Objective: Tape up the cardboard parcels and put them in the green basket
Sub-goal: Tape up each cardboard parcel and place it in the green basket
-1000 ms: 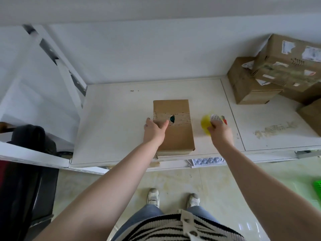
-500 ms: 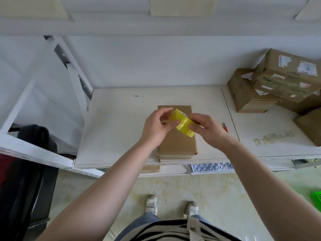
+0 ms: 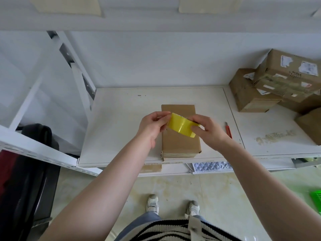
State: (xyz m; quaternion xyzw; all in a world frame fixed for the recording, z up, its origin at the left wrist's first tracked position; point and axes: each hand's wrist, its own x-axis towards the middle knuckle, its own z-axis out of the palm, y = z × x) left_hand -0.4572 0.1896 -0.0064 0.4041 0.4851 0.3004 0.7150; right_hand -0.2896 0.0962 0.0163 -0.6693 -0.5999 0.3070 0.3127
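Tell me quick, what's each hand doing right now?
Left hand: fingers pinching the edge of the yellow tape roll.
Right hand: closed on the tape roll, holding it above the cardboard parcel.

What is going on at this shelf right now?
A person holds a yellow tape roll in both hands above a cardboard parcel on the white shelf. The left hand picks at the roll's end; the right hand grips it. The green basket waits on the floor.

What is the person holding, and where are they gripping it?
A yellow tape roll: right hand grips its right side, left hand pinches its left edge.
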